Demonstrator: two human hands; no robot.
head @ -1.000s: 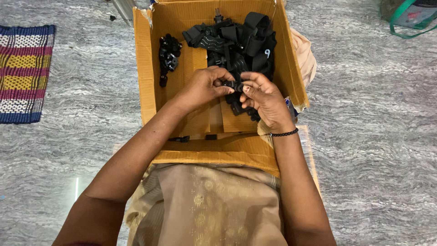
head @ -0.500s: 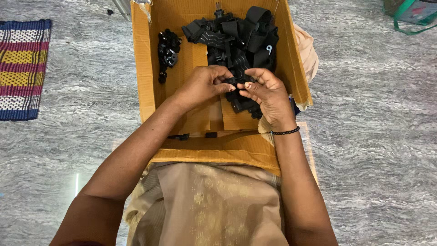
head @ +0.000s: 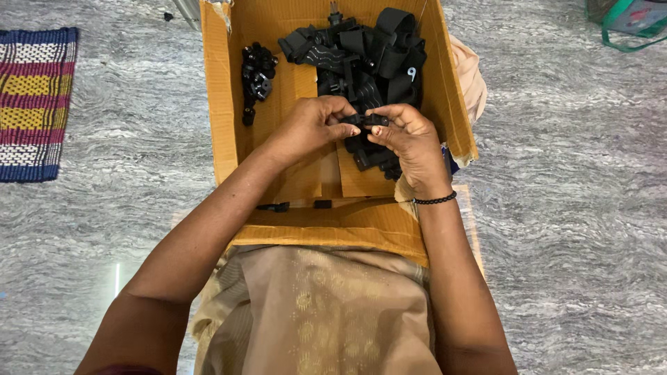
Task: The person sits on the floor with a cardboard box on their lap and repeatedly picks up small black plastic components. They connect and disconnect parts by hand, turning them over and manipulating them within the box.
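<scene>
An open brown cardboard box (head: pixel 221 125) lies on the floor in front of me. My left hand (head: pixel 313 127) and my right hand (head: pixel 408 139) meet over its middle, both pinching one small black plastic piece (head: pixel 369 120) between the fingertips. Just beyond the hands sits a heap of black straps and plastic parts (head: pixel 361 55) at the box's far right. A smaller cluster of black plastic pieces (head: pixel 256 76) rests at the far left inside the box. A black bead bracelet (head: pixel 434 200) circles my right wrist.
Two small black bits (head: pixel 276 206) lie on the box bottom near its front wall. A striped woven mat (head: pixel 31 104) is on the grey marble floor to the left. A green bag (head: pixel 625 21) sits at the top right corner. Beige cloth covers my lap (head: pixel 313 312).
The hands stay together over the box; the fingers have shifted slightly on the small black piece. The view has drifted a little.
</scene>
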